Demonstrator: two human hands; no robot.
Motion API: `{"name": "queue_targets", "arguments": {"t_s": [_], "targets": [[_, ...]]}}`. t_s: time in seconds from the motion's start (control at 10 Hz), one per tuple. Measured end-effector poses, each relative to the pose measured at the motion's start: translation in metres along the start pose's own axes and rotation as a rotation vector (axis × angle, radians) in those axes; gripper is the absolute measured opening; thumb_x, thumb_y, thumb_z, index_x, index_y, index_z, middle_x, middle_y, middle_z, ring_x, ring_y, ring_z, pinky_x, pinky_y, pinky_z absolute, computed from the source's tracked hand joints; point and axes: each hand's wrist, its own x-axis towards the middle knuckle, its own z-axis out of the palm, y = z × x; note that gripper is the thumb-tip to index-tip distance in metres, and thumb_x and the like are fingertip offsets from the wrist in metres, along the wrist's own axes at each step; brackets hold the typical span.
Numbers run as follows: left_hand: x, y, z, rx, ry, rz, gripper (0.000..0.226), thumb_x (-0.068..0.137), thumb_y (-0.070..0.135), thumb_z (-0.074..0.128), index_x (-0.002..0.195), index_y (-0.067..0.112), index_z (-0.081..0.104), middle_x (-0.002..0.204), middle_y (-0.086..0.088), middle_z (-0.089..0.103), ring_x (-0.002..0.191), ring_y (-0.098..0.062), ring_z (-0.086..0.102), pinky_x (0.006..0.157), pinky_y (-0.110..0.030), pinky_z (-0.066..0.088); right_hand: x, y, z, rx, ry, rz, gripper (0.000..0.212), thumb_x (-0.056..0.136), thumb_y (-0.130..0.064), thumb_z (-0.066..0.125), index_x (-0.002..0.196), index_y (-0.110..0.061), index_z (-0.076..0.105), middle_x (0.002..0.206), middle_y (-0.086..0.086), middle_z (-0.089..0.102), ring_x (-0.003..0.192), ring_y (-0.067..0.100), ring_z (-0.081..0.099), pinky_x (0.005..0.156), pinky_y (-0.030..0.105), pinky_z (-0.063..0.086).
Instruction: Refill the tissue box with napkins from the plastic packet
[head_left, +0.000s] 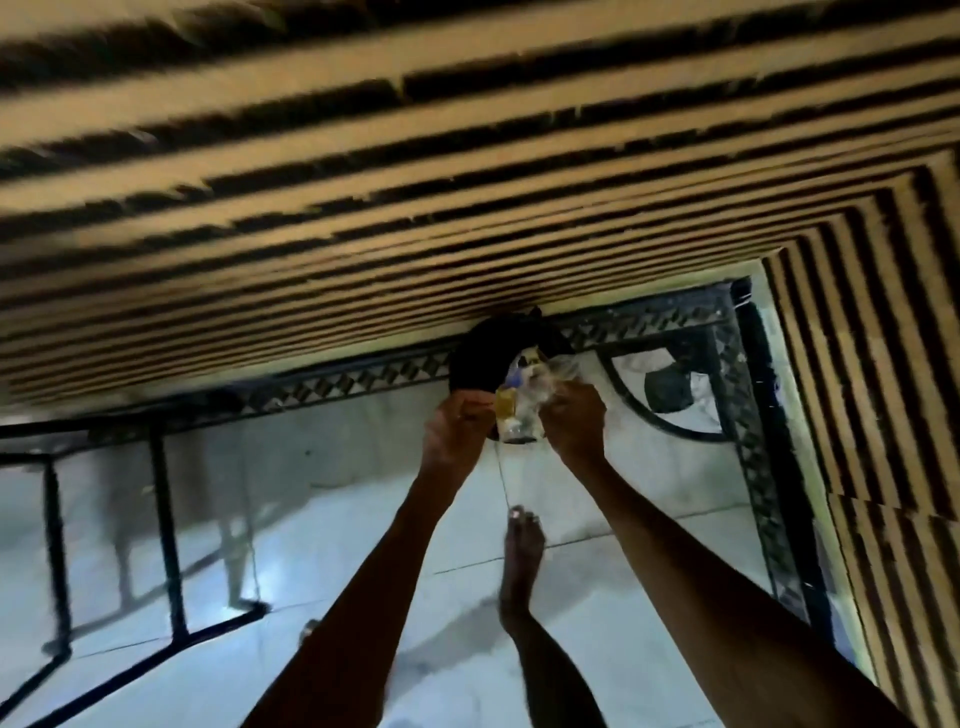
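My left hand (457, 431) and my right hand (574, 423) both grip a crumpled clear plastic packet (524, 402) with yellow and blue print, held low over the floor. Right behind the packet is a dark rounded object (480, 358); I cannot tell what it is. No tissue box is recognisable in the blurred view, and I cannot tell whether napkins are in the packet.
A striped tan and black wall or panel (415, 182) fills the top and right. A dark patterned metal frame (737, 374) borders the white tiled floor (311, 493). A black metal stand (166, 519) is at the left. My bare foot (522, 556) is on the tiles.
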Motion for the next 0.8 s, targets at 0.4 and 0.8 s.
{"name": "queue_targets", "arguments": {"t_s": [0.4,0.8], "targets": [[0.170,-0.140,0.036,0.062,0.099,-0.067,0.014,0.086,0.021,0.067,0.100,0.026,0.067,0.100,-0.004,0.072,0.097,-0.021,0.069,0.090,-0.042,0.054,0.158,0.136,0.155,-0.717,-0.848,-0.115,0.064,0.100,-0.016,0.042,0.154,-0.012,0.007,0.161,0.015,0.013,0.147,0.033,0.019,0.118,0.040,0.017],[0.065,-0.055,0.006,0.041,0.074,-0.008,0.020,0.087,0.021,0.068,0.107,0.017,0.066,0.107,-0.006,0.070,0.101,-0.023,0.066,0.087,-0.039,0.053,0.071,0.042,0.030,-0.284,-0.448,-0.094,0.038,0.092,-0.016,0.054,0.129,-0.011,0.058,0.124,0.018,0.064,0.115,0.032,0.060,0.094,0.032,0.048]]}}
